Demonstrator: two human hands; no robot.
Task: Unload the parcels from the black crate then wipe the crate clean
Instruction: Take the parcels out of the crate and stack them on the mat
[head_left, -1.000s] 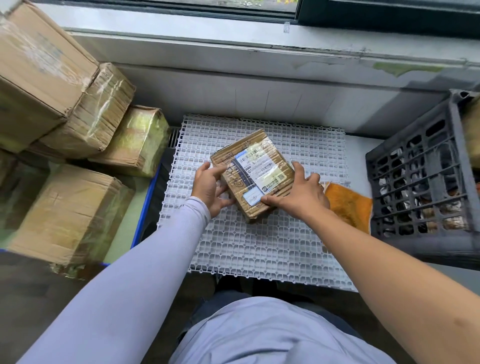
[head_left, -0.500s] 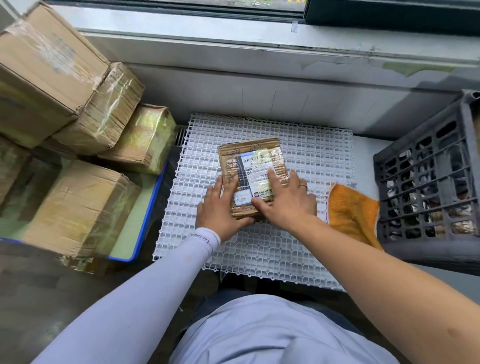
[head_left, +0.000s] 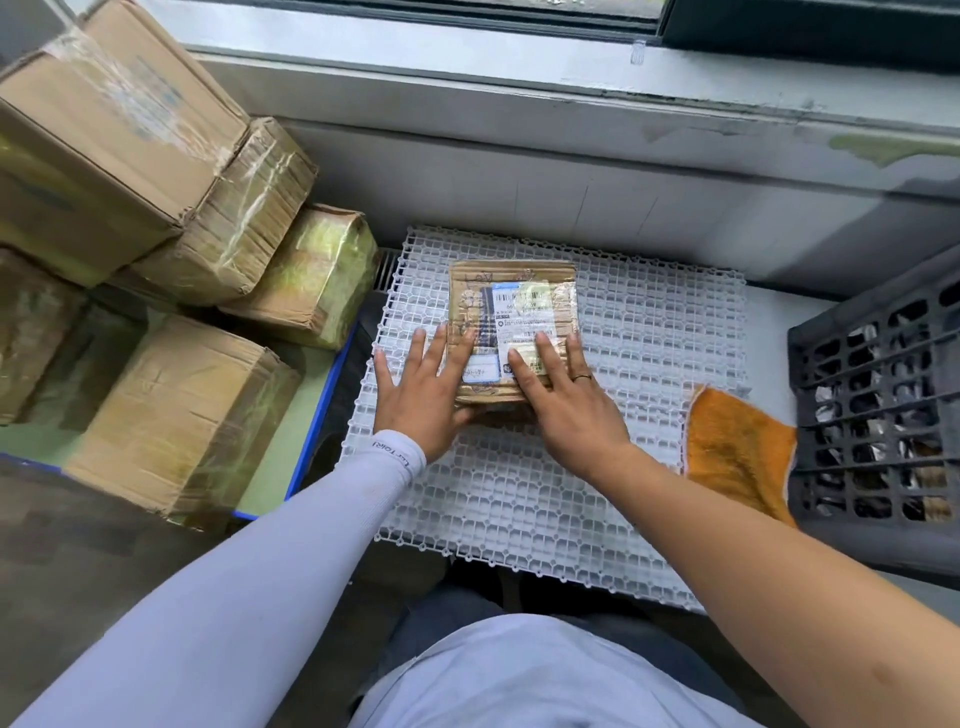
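The parcel (head_left: 511, 332), tilted a second ago, now lies square on the white mat (head_left: 649, 364), left hand (head_left: 423, 395) and right hand (head_left: 566, 402) flat on it, so it seems unloaded.

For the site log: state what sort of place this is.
Probably a parcel sorting or storage spot by a window: taped cardboard boxes stacked left, a labelled parcel under both hands, a black crate right.

Brown parcel (head_left: 511, 312), white lattice mat (head_left: 649, 364), orange cloth (head_left: 737, 457) — black crate (head_left: 878, 405).
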